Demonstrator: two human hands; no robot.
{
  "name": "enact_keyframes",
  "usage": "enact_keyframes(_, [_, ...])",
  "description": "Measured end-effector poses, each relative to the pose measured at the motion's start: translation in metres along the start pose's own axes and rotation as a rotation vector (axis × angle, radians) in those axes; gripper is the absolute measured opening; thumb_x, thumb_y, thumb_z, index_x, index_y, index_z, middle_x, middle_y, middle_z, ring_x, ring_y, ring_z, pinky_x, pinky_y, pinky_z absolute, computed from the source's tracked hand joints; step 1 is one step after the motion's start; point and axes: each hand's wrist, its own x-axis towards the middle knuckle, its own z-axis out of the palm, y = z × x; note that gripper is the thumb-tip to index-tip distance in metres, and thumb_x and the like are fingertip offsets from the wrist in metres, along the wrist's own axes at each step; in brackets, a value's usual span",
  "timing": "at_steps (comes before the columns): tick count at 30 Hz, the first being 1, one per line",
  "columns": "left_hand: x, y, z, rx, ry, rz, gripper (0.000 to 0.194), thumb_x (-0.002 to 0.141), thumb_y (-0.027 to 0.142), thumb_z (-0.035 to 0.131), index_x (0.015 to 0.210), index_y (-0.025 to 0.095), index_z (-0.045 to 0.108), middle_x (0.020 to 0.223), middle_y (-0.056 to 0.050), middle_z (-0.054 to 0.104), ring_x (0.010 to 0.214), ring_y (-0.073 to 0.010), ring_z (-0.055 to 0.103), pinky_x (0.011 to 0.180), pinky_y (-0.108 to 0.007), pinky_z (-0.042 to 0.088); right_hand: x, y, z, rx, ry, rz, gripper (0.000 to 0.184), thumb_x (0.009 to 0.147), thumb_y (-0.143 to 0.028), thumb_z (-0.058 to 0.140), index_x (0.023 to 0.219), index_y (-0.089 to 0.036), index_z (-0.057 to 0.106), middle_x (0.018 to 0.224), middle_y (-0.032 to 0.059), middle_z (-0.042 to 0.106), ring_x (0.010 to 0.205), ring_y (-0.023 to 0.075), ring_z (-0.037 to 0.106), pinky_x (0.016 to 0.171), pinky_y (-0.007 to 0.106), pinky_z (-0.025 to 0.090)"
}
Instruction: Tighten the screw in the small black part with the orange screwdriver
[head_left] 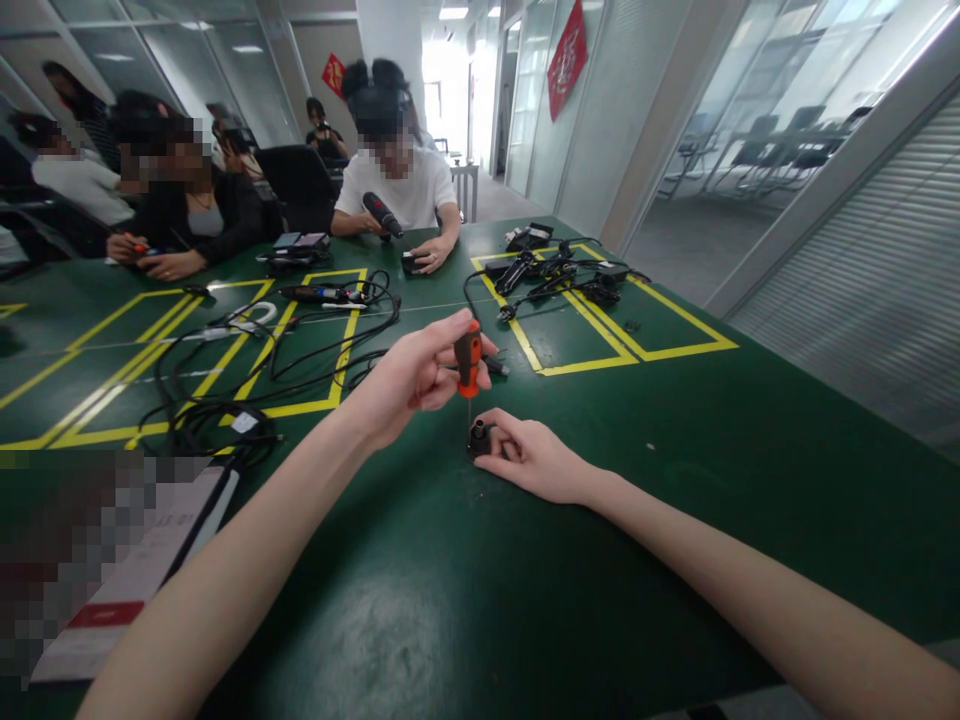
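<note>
My left hand (424, 375) grips the handle of a black-and-orange screwdriver (469, 360). The tool stands upright, its thin shaft pointing down at a small black part (478, 437) on the green table. Whether the tip sits in a screw is too small to tell. With thumb and fingers, my right hand (529, 455) holds that black part against the tabletop from its right side. The part has a short round post standing up from it; its far right side is hidden by my fingers.
Black cables (270, 350) lie looped on the left, near a soldering-iron-like tool (322, 293). Adapters and cords (547, 270) lie within yellow tape at the back right. A printed sheet (142, 560) is at lower left. Across the table, a person (397, 185) holds a power screwdriver (382, 214).
</note>
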Motion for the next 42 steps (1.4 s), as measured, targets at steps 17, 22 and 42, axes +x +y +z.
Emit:
enact_keyframes(17, [0.0007, 0.0001, -0.0023, -0.020, 0.009, -0.006, 0.050, 0.078, 0.063, 0.073, 0.080, 0.014, 0.064, 0.085, -0.008, 0.071, 0.048, -0.0060, 0.036, 0.043, -0.024, 0.020, 0.0010, 0.0001, -0.0008, 0.009, -0.006, 0.003, 0.032, 0.095, -0.032, 0.067, 0.122, -0.020, 0.053, 0.069, -0.0082, 0.058, 0.054, 0.0106, 0.047, 0.060, 0.024, 0.035])
enact_keyframes(22, [-0.0001, 0.0029, -0.0021, -0.041, -0.035, -0.027, 0.051, 0.078, 0.064, 0.072, 0.078, 0.013, 0.064, 0.080, -0.009, 0.072, 0.048, -0.0075, 0.039, 0.043, -0.024, 0.023, 0.0008, 0.0002, 0.0002, 0.009, -0.004, 0.009, 0.033, 0.095, -0.031, 0.067, 0.122, -0.019, 0.053, 0.069, -0.0082, 0.058, 0.053, 0.0104, 0.047, 0.060, 0.024, 0.034])
enact_keyframes(42, [0.0006, 0.0044, -0.0008, 0.024, -0.003, 0.000, 0.051, 0.078, 0.065, 0.072, 0.080, 0.015, 0.060, 0.079, -0.009, 0.073, 0.046, -0.0074, 0.040, 0.040, -0.023, 0.021, 0.0006, 0.0014, 0.0000, 0.013, -0.001, 0.005, 0.032, 0.095, -0.031, 0.068, 0.121, -0.020, 0.054, 0.069, -0.0083, 0.058, 0.054, 0.0100, 0.047, 0.059, 0.024, 0.035])
